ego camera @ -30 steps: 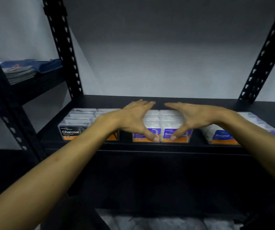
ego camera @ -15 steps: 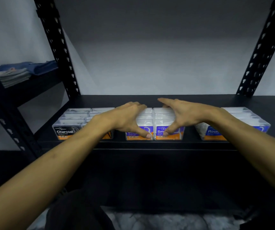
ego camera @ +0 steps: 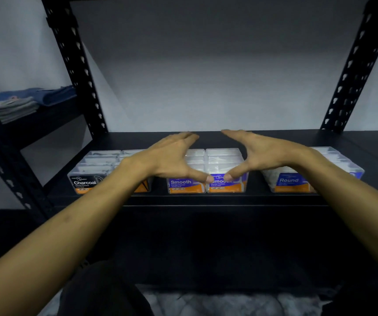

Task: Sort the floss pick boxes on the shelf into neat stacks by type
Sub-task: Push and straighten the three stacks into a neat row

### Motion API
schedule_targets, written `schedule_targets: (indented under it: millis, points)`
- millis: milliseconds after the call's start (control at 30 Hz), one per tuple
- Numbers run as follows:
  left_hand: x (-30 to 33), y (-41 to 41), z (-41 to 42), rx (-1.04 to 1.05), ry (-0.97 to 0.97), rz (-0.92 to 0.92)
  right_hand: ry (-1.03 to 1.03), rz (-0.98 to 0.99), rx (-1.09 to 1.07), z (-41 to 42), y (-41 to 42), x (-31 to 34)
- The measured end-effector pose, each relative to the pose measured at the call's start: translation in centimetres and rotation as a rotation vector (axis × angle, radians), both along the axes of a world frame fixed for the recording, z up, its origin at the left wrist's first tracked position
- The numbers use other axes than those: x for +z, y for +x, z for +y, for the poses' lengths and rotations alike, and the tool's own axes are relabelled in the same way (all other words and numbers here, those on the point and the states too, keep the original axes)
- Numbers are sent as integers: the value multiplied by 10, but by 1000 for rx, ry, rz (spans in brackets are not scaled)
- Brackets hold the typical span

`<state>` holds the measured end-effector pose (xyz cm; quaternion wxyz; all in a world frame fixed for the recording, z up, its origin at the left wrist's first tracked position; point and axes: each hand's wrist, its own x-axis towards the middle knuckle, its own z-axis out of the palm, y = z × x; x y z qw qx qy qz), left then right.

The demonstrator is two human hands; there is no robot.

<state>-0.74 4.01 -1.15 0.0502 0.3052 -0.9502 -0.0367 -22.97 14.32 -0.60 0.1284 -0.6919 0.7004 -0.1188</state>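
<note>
Three groups of clear floss pick boxes stand in rows on the black shelf (ego camera: 208,139). Charcoal boxes (ego camera: 85,183) with black labels are at the left, Smooth boxes (ego camera: 180,185) with purple labels in the middle, and Round boxes (ego camera: 289,181) with blue labels at the right. My left hand (ego camera: 169,158) and my right hand (ego camera: 264,153) hover over the two Smooth rows with fingers stretched out flat. Both thumbs reach down to the front labels, their tips almost meeting. Neither hand grips a box. My forearms hide parts of the Charcoal and Round rows.
Black perforated uprights stand at the back left (ego camera: 76,65) and back right (ego camera: 356,71). A side shelf at the left carries folded cloths (ego camera: 21,103). Bare shelf runs behind the boxes to the pale wall. A lower shelf lies dark below.
My hands rested on the Smooth boxes with fingers curled over their tops. Now the fingers are raised and straightened past the rows' back, with the thumbs still at the front labels.
</note>
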Motion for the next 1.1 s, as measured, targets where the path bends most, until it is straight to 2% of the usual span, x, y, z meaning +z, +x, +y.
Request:
schedule_targets:
  millis: [233,400,600,1100]
  points:
    - [15,-64,34,-98,84,73,-81,-50,-168,67,-69,22]
    - [11,-128,60,-197,120,39,53,-24,-232,103,-119,26]
    - [-1,-178,66,-182,108,-60,161,61,-227,104,-146,7]
    - [-10,-192,61,-232,118,-53,92,33,-200,101,-156,-4]
